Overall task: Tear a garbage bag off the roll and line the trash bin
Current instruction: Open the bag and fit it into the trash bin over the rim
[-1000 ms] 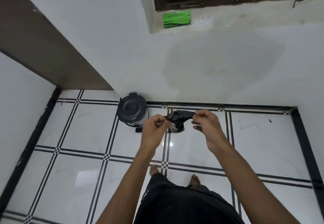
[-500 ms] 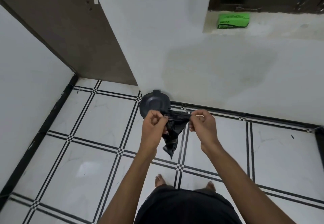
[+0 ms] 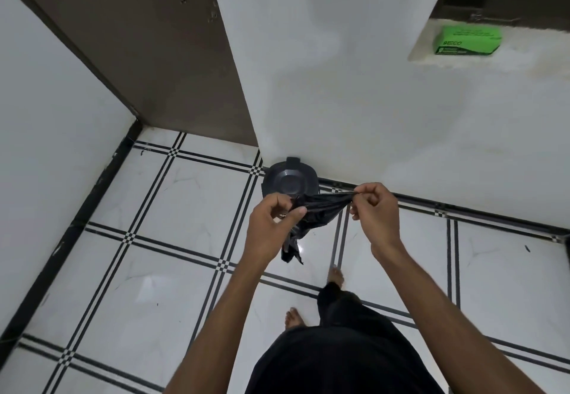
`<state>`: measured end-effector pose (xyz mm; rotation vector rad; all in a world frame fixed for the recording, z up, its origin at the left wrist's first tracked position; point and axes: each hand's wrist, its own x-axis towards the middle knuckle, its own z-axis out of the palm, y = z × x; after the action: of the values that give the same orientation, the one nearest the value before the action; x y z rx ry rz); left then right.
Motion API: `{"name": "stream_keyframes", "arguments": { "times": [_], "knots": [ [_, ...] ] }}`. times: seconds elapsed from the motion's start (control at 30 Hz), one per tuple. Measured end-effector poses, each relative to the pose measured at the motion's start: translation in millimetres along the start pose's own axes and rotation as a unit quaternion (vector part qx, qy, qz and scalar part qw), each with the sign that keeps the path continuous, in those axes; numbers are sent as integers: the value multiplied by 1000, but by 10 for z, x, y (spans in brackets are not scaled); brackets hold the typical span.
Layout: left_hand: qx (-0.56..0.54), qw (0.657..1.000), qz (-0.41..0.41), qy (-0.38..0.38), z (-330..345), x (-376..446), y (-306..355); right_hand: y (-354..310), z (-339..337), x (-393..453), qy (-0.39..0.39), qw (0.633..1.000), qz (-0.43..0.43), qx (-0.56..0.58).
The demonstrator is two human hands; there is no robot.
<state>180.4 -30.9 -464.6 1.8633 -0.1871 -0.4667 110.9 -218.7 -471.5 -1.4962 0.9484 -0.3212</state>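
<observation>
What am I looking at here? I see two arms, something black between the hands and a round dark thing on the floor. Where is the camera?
No machine is involved. A person wears a wide-angle camera on the head, so you look down along their own arms to the tiled floor and their bare feet. The left hand and the right hand each pinch one end of a crumpled black garbage bag, stretched between them with its tail hanging down. The round dark thing is a small trash bin, lid closed, standing against the white wall. The bag is not yet in it. A green box sits on a ledge high at the right.
</observation>
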Motion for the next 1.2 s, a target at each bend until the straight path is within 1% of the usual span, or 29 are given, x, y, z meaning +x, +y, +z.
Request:
{"name": "stream_keyframes", "arguments": {
  "times": [0.13, 0.2, 0.27, 0.3, 0.37, 0.43, 0.53, 0.6, 0.63, 0.7, 0.77, 0.83, 0.9, 1.0, 1.07, 1.2],
  "knots": [
    [-50, 998, 18, -25, -51, 230, 98, -61, 152, 253, -3, 1000, -23, -8],
    [-71, 997, 11, -20, -69, 365, 121, -90, 214, 417, -13, 999, -43, -19],
    [-70, 997, 0, -20, -91, 465, 154, -120, 258, 576, -16, 999, -38, -14],
    [-54, 998, -2, -27, -98, 530, 177, -157, 282, 661, -19, 999, -32, -2],
    [15, 999, -2, -45, -97, 653, 207, -243, 321, 808, -33, 999, -32, 13],
    [81, 996, -4, -32, -52, 778, 238, -335, 329, 988, -61, 997, -47, 4],
    [103, 994, -25, 15, 7, 909, 276, -440, 297, 1227, -110, 985, -117, -69],
    [72, 996, -43, 33, 0, 982, 311, -454, 297, 1330, -143, 962, -182, -143],
    [43, 997, -48, 36, -6, 1017, 328, -438, 303, 1378, -154, 954, -198, -166],
    [-2, 998, -59, 30, -4, 1075, 388, -391, 331, 1459, -172, 946, -200, -188],
    [-11, 997, -74, 26, -29, 1156, 374, -360, 383, 1524, -180, 943, -187, -209],
    [-1, 996, -81, 29, -66, 1254, 374, -348, 450, 1550, -171, 946, -165, -219],
    [4, 997, -71, 18, -107, 1335, 370, -343, 502, 1548, -147, 957, -141, -205],
    [-32, 998, -60, -7, -172, 1415, 395, -380, 564, 1575, -114, 974, -85, -176],
    [-33, 997, -58, -29, -257, 1488, 344, -418, 616, 1584, -96, 978, -60, -176],
    [-6, 998, -38, -53, -430, 1632, 298, -489, 738, 1538, -10, 987, -18, -159]
  ]
}}
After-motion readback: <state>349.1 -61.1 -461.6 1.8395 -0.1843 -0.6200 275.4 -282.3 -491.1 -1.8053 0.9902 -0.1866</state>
